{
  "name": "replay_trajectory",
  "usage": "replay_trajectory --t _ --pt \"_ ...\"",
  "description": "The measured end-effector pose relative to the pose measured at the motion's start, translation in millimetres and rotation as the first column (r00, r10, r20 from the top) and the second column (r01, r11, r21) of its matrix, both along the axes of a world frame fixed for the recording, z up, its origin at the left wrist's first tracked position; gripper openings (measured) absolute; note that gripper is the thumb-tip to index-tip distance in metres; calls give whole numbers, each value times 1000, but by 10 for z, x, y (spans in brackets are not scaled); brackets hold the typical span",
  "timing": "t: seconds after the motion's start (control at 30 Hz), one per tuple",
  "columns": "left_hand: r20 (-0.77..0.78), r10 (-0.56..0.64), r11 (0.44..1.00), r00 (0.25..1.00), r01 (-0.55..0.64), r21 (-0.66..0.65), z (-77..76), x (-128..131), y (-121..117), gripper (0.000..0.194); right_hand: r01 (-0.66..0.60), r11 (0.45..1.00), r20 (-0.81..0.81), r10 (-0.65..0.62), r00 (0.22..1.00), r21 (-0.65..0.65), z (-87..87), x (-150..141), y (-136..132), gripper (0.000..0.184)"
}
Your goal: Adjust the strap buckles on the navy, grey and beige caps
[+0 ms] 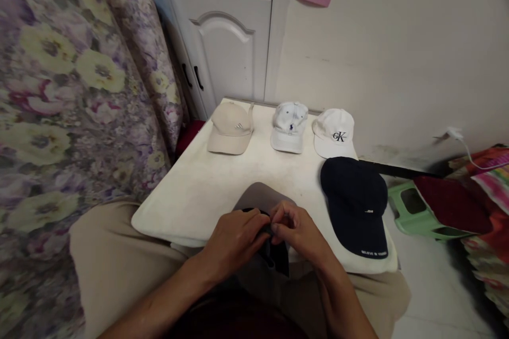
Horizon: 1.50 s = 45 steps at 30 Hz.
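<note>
Holding: grey cap [262, 195], in both hands, at the near edge of the bench [181, 190].
Left hand [237, 230]: fingers bent over the cap's edge from the left, closed narrow on it.
Right hand [297, 226]: thumb and forefinger pinched together on a dark part of the same edge; what exactly lies between them is hidden.
Gap between hands: next to none; fingertips meet about the middle of the cap.
Long axis of grey cap: fore and aft, brim pointing ahead of the hands, crown hanging back below them toward the lap.
Nearer hand: neither; both are on it. Whether the brim rests on the bench cannot be told.
Navy cap [353, 185]: right of the right hand and near it, brim toward the person; the left hand is farther off.
Beige cap [227, 136]: well ahead of the left hand, slightly left.
Pale blue cap [287, 141]: well ahead of the right hand.
White cap [334, 123]: ahead and right of the right hand, just beyond the navy cap.
</note>
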<state>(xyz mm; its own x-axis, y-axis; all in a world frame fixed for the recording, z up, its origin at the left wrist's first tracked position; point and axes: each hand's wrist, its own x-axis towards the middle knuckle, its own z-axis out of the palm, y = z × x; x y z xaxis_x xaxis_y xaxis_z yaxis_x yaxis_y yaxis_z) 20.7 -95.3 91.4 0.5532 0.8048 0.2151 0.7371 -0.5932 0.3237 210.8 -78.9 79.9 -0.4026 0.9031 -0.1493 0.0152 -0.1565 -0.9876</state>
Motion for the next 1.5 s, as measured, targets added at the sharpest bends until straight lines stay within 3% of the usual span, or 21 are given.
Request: replay_trajectory --t 0.13,0.27,0.37,0.57,0.77,0.93,1.03,1.1,1.27,1.5 --pt "191 44 994 981 -24 -110 7 -15 20 11 13 999 -118 -18 993 -49 -14 -8 -22 12" --pt "453 121 958 883 15 -286 37 -39 21 9 4 993 -278 -37 960 -121 -64 -8 -71 24" --pt "530 153 934 834 53 -353 67 -42 5 8 -33 986 -352 -27 935 -162 -81 -9 -94 27" --pt "459 113 951 881 38 -308 111 -50 -21 6 -88 974 -417 -7 909 -209 -95 -37 -86 23" --pt "368 117 937 923 21 -350 152 -26 -29 8 -112 971 -423 13 906 -209 -108 -49 -70 25" --pt "368 144 922 918 11 -388 177 -15 -29 6 -118 979 -398 42 916 -168 -136 1 -55 26" --pt "417 194 907 888 -1 -421 183 -43 -12 8 -112 986 -320 67 945 -124 -170 11 -62 37" --pt "454 207 896 867 18 -444 185 -67 6 10 -74 993 -246 49 968 -91 -186 -13 -78 40" --pt "514 200 876 834 83 -475 196 -100 36 15 135 989 -130 -125 984 67 -184 -130 -139 29" --pt "528 266 840 807 76 -538 218 -123 19 9 208 967 -92 -195 976 148 -233 -187 -173 28"
